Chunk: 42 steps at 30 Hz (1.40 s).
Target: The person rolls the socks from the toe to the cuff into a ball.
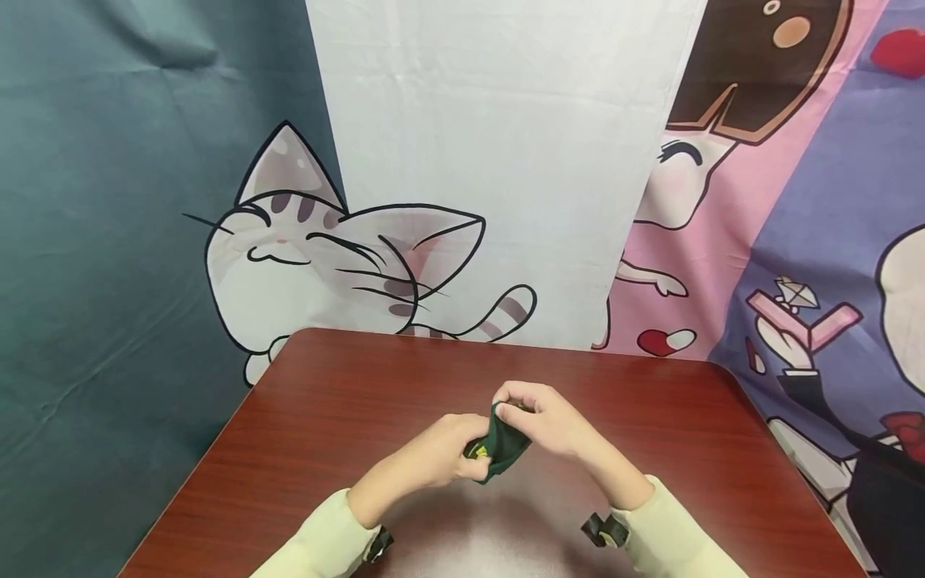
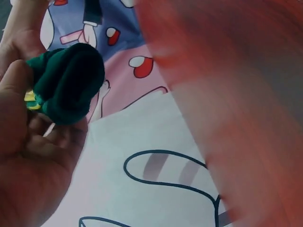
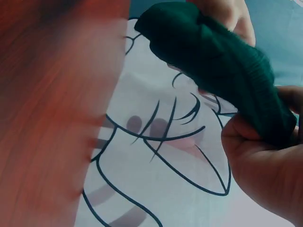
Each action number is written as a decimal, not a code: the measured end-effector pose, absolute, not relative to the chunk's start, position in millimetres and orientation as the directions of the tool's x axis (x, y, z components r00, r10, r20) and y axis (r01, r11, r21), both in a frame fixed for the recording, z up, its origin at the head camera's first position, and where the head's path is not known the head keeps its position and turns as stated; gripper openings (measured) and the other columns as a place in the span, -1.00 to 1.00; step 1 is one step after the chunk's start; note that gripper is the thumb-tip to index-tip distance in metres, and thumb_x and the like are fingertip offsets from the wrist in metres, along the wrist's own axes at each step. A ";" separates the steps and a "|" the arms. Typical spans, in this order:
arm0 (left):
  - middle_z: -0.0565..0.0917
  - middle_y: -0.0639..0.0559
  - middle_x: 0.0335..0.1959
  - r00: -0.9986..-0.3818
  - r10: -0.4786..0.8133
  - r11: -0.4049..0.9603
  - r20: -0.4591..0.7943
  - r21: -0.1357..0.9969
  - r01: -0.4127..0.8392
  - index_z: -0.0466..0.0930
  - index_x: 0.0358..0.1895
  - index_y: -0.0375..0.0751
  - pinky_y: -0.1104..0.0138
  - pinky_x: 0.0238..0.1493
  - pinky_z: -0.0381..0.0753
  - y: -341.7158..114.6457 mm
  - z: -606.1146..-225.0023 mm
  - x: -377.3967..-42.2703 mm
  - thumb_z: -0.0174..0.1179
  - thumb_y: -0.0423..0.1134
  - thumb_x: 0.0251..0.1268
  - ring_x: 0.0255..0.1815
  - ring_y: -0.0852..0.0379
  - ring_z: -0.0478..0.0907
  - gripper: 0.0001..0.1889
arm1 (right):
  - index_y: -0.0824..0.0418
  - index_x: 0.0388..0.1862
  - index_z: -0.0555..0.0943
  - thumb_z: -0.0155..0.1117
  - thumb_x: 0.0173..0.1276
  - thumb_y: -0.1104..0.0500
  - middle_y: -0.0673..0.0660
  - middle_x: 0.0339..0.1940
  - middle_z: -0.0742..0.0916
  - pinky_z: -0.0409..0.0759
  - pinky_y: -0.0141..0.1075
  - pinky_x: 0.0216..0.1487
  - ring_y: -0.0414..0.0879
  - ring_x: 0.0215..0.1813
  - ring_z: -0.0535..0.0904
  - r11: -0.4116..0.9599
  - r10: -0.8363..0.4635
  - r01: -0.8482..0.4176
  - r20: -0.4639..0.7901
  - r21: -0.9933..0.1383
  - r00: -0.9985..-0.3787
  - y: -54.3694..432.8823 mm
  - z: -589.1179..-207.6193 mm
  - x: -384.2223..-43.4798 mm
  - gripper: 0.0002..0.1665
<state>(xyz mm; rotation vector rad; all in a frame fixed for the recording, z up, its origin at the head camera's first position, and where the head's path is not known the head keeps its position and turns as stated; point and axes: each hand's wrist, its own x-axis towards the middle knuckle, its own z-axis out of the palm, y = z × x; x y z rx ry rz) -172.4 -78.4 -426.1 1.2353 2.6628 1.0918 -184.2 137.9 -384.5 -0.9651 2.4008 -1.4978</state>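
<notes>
Both hands hold a dark green, soft knitted sock [image 1: 508, 445] above the table, with a yellow patch showing near the left fingers. My left hand [image 1: 450, 451] pinches its lower left side between thumb and fingers. At the upper right end, my right hand [image 1: 548, 419] grips the cloth with the thumb on the near side. In the left wrist view, the sock [image 2: 49, 85] shows a rounded, rolled opening, dark inside. The right wrist view has the sock [image 3: 213, 66] stretched lengthwise between the hands, with fine ribbing near the right thumb.
A reddish-brown wooden table [image 1: 347, 385] with rounded far corners lies under the hands. Behind it hangs a printed cloth backdrop [image 1: 506, 120] with a cartoon cat, and a grey-green curtain [image 1: 144, 201] is at the left. Black straps [image 1: 605, 530] sit at the sleeve cuffs.
</notes>
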 end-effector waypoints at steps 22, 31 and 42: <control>0.75 -0.08 -0.12 -0.795 0.483 0.209 0.366 0.834 0.511 0.35 0.31 -0.15 0.41 -0.25 0.66 -70.3 -436.8 -171.8 0.16 -0.40 0.38 -0.31 0.30 0.62 -0.54 | 0.13 -0.19 0.57 0.16 0.48 0.32 -0.07 -0.39 0.67 0.49 -0.49 -0.50 -0.30 -0.51 0.49 -0.177 -0.472 0.195 -0.090 -0.965 -0.877 136.2 -426.2 -199.0 -0.90; 0.68 -0.18 -0.13 -0.879 0.440 0.134 0.185 0.954 0.268 0.32 0.12 -0.32 0.38 -0.16 0.66 -70.4 -433.9 -175.3 0.10 -0.33 0.50 -0.19 0.21 0.65 -0.74 | 0.15 -0.11 0.56 0.12 0.57 0.22 -0.02 -0.30 0.68 0.58 -0.39 -0.34 -0.24 -0.38 0.57 -0.255 -0.485 0.273 -0.122 -0.928 -0.866 135.2 -440.0 -197.5 -0.93; 0.65 -0.17 -0.19 -0.938 0.330 -0.015 0.109 0.994 0.111 0.30 0.08 -0.38 0.32 -0.16 0.69 -76.1 -438.4 -187.9 0.08 -0.36 0.49 -0.23 0.15 0.67 -0.75 | 0.28 -0.07 0.59 0.31 0.46 0.12 0.10 -0.32 0.61 0.57 -0.30 -0.20 -0.07 -0.30 0.55 0.016 -0.220 -0.025 0.021 -1.000 -0.975 135.6 -434.6 -196.6 -0.76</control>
